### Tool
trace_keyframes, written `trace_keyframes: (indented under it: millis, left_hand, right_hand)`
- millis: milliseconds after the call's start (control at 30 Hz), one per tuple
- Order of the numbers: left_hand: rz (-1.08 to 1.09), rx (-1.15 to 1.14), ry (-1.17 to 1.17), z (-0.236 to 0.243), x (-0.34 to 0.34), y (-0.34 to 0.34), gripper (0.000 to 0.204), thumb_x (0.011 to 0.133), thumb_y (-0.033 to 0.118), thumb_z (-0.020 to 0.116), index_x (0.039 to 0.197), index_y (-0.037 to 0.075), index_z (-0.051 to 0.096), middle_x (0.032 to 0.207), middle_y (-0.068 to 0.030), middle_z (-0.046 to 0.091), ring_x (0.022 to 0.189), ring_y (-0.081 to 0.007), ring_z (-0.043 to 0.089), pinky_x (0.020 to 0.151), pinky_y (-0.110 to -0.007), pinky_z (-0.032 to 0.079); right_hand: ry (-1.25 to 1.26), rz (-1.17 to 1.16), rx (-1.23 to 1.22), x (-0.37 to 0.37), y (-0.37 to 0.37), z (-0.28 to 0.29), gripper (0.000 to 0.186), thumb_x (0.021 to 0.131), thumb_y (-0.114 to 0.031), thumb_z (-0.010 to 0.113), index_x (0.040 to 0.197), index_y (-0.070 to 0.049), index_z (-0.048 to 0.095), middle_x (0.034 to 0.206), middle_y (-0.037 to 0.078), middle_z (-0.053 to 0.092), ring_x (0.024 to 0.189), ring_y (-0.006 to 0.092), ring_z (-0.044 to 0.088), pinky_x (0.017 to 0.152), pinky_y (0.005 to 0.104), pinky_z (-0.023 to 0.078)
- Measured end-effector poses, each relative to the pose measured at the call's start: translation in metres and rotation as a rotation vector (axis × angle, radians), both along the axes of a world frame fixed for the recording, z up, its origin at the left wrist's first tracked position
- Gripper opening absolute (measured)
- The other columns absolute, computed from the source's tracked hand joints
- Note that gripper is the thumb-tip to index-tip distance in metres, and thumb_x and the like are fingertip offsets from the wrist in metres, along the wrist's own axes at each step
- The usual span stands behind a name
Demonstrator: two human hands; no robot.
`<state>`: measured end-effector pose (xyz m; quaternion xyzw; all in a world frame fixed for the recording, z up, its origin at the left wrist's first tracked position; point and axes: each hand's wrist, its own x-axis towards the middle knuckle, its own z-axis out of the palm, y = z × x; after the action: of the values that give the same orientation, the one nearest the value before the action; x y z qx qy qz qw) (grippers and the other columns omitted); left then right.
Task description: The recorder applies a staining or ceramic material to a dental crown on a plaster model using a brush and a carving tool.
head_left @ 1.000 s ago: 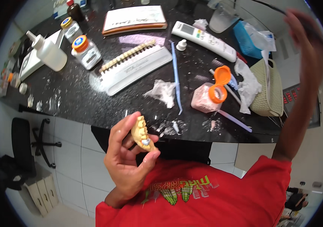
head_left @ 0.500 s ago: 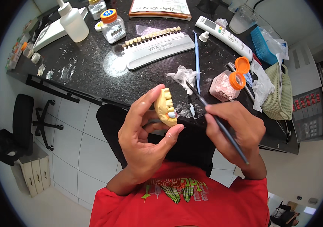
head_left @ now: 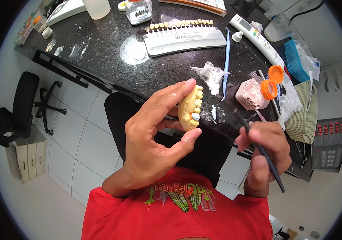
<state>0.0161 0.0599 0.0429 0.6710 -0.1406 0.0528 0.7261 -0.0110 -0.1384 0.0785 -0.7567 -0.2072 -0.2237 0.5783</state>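
Note:
Between the thumb and fingertips of my left hand (head_left: 151, 134) is a yellow dental model (head_left: 186, 108), stood on end with its row of teeth facing right. One tooth (head_left: 195, 116) near its lower end is coated bluish white, with some orange beside it. My right hand (head_left: 270, 146) grips a thin dark-handled brush (head_left: 274, 170), its blurred tip pointing up and left, apart from the model. Close above this hand stands a jar of pink powder (head_left: 253, 95) with its orange lid flipped up. Crumpled white tissue (head_left: 211, 78) lies beyond the model, and a white smear (head_left: 214, 114) is beside it.
A tooth shade guide (head_left: 185, 43) lies across the black countertop. Right of it are a blue slim tool (head_left: 226, 66) and a white remote (head_left: 259, 43). A cream basket (head_left: 303, 114) and a machine with red digits (head_left: 329, 140) stand at the right.
My right hand and the brush have drawn away from the tissue, rightward and nearer to me. The view has shifted, and my left hand still holds the model.

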Motion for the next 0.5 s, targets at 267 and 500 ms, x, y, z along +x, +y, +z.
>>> trace_keyframes:
  millis: [267,500]
  left_hand:
    - [-0.103,0.092,0.078,0.011,0.006,0.009,0.061,0.071,-0.004,0.072,0.129,-0.004,0.052,0.128,-0.0169,0.056,0.095,-0.0160,0.064,0.082,-0.027,0.056]
    - [-0.132,0.086,0.078,0.011,0.010,0.012,0.060,0.070,-0.003,0.074,0.127,-0.004,0.053,0.128,-0.0201,0.056,0.098,-0.0193,0.065,0.081,-0.029,0.057]
  right_hand:
    - [-0.103,0.161,-0.068,0.014,-0.003,-0.012,0.029,0.067,0.002,0.073,0.092,0.001,0.058,0.073,0.015,0.064,0.059,0.0216,0.066,0.051,0.0260,0.051]
    - [-0.134,0.164,-0.069,0.015,-0.002,-0.017,0.029,0.066,0.003,0.074,0.091,0.000,0.059,0.071,0.013,0.064,0.058,0.0211,0.066,0.048,0.0265,0.052]
